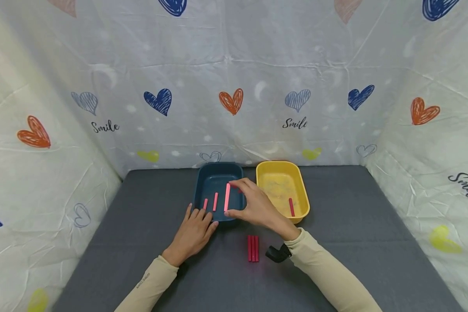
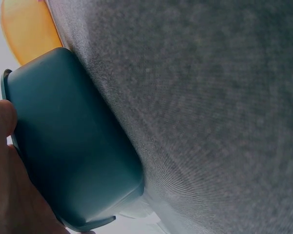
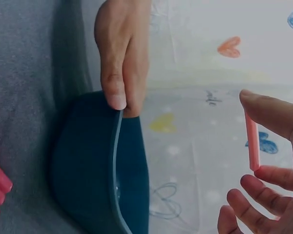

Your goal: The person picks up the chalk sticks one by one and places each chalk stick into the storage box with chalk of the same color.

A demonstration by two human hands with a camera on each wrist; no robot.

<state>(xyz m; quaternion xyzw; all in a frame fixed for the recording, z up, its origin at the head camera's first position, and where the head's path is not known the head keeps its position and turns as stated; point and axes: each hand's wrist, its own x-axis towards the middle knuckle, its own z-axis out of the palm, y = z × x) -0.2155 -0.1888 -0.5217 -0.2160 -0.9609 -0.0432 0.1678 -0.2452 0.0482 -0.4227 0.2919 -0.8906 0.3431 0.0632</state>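
My right hand [image 1: 255,206] pinches a pink stick [image 1: 227,197] by its two ends, between thumb and index finger, above the dark blue tray [image 1: 218,170]. In the right wrist view the other fingers are spread below the pink stick [image 3: 253,144]. My left hand [image 1: 193,232] grips the near left part of the tray's rim, thumb outside and fingers over the edge. Two shorter pink sticks [image 1: 215,202] show in the blue tray. A darker red stick [image 1: 235,187] is partly hidden behind the right hand. The left wrist view shows the tray's outer wall [image 2: 73,141].
A yellow tray [image 1: 305,197] stands right of the blue one, with a red stick [image 1: 291,207] in it. Three red sticks [image 1: 253,248] lie side by side on the grey table [image 1: 210,277], in front of the trays. A patterned curtain [image 1: 195,73] surrounds the table's back and sides.
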